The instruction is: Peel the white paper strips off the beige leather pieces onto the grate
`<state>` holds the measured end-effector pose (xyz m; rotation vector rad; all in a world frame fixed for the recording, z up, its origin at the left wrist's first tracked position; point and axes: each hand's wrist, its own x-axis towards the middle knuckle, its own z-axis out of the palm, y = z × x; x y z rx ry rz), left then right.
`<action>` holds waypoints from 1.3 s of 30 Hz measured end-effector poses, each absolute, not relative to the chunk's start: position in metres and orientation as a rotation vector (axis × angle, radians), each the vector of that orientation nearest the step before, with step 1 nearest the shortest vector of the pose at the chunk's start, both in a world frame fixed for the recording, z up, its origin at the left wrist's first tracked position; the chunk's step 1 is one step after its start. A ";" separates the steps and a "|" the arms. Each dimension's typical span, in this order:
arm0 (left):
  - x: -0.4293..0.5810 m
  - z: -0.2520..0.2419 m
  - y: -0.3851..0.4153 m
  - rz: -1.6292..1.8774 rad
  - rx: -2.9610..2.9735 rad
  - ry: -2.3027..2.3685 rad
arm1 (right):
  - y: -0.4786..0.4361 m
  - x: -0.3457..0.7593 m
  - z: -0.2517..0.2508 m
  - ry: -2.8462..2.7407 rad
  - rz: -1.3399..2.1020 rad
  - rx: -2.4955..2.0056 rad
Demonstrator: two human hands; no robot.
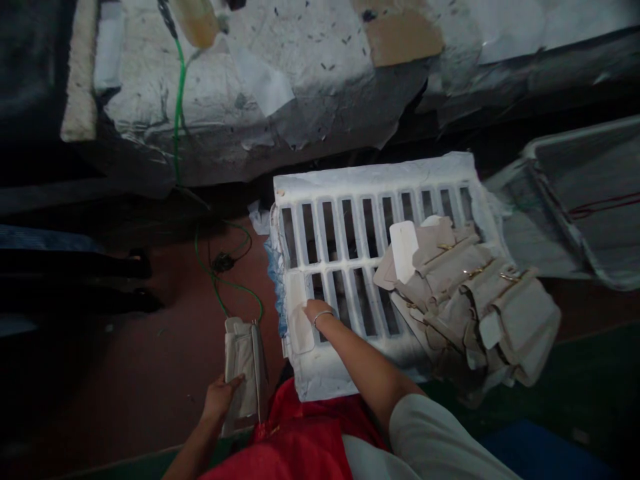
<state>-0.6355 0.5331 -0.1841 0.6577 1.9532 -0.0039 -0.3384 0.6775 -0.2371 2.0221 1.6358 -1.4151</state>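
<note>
My left hand (219, 398) is closed on a beige bag (243, 363), held upright over the floor to the left of a white slatted rack (327, 267). The thumb lies across the bag's near face. At the rack's left front corner, my right hand (319, 311) wears a bracelet and grips the edge of a flat pale beige panel (300, 320). Its fingertips are partly hidden. A heap of beige bags (475, 287) with gold-coloured metal fittings covers the rack's right side and hangs over its edge.
Beyond the rack runs a worktable (300, 73) covered in stained white sheeting, bearing brown cardboard (405, 33). A green cord (179, 113) hangs to the floor. At right stands a grey bin (590, 200). Another person's legs (75, 280) show at left.
</note>
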 end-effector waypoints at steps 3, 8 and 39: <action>-0.627 -0.176 0.542 0.030 0.672 1.956 | 0.674 -0.333 -0.230 1.817 -1.310 2.026; -0.622 -0.167 0.560 0.060 0.686 1.953 | 0.671 -0.342 -0.228 2.342 -1.117 1.968; -0.674 -0.110 0.759 0.470 0.231 1.318 | 0.762 -0.429 -0.136 0.227 -3.632 1.530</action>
